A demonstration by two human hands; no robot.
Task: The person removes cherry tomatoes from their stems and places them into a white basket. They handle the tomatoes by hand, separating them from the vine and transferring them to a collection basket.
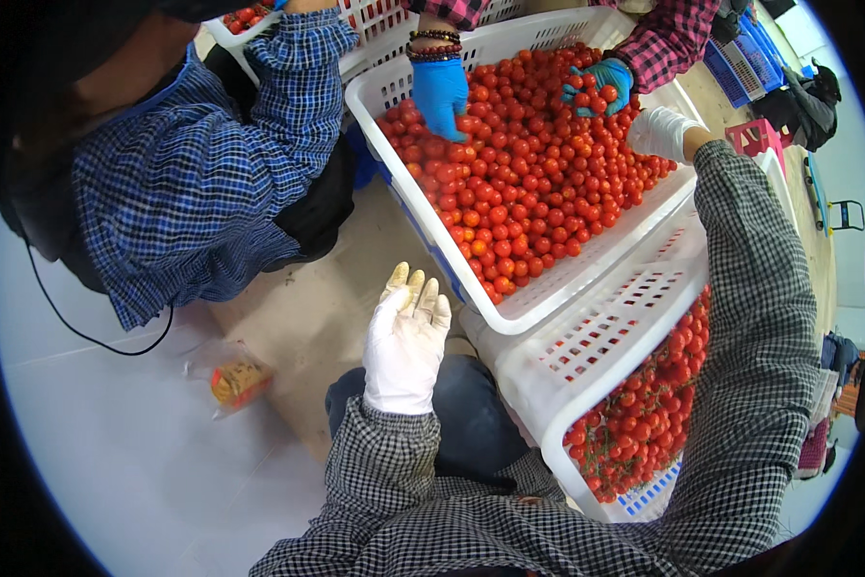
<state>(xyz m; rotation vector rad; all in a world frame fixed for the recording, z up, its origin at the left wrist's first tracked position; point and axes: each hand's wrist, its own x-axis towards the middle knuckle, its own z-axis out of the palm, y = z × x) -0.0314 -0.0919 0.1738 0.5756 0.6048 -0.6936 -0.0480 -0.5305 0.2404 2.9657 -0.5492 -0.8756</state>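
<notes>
My left hand (407, 346), in a white glove with yellowed fingertips, is held palm up over my knee, with nothing in it. At the right edge of a white plastic crate (519, 324) full of loose cherry tomatoes (519, 187) is my right hand (659, 135), also white-gloved, its fingers by the tomatoes and partly hidden; whether it grips any cannot be told. Under my right arm, a second white crate (558, 425) holds cherry tomatoes with green stems (638, 425).
Across the crate, a co-worker's blue-gloved hands (441, 97) reach into the tomatoes, one holding several. Another person in a blue checked sleeve (295, 86) sits at left. A plastic bag with a yellow-red packet (239, 382) lies on the floor. Blue crates (746, 61) stand at upper right.
</notes>
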